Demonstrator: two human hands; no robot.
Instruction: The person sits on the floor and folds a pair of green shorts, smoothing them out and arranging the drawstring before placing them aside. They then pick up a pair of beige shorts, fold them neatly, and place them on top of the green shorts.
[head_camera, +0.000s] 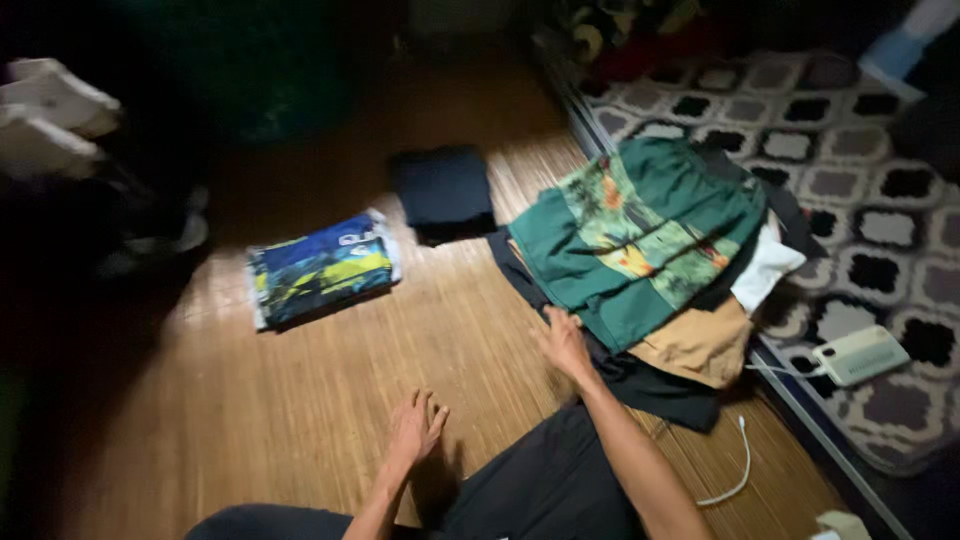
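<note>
- A dim room with a floor (330, 390) of woven bamboo matting; a black-and-white patterned rug (880, 220) lies along its right edge.
- The pile of clothes (650, 270) sits on the floor at the rug's edge, a green printed garment (640, 235) on top, with tan, white and black pieces under it.
- The right hand (563, 343) rests on the near left edge of the pile, fingers spread and not clenched around anything.
- The cloth looks soft, limp and light; I judge it would sag if lifted by one corner, so a hem or two corners of the top piece give the better hold.
- The left hand (415, 428) is open, palm down, fingers splayed on the bare floor, apart from the pile.
- Beyond lie a folded blue-and-yellow shirt (322, 268) and a folded dark garment (443, 192).
- A white charger (860, 354) lies on the rug, its cable (738, 470) trailing over the floor.
</note>
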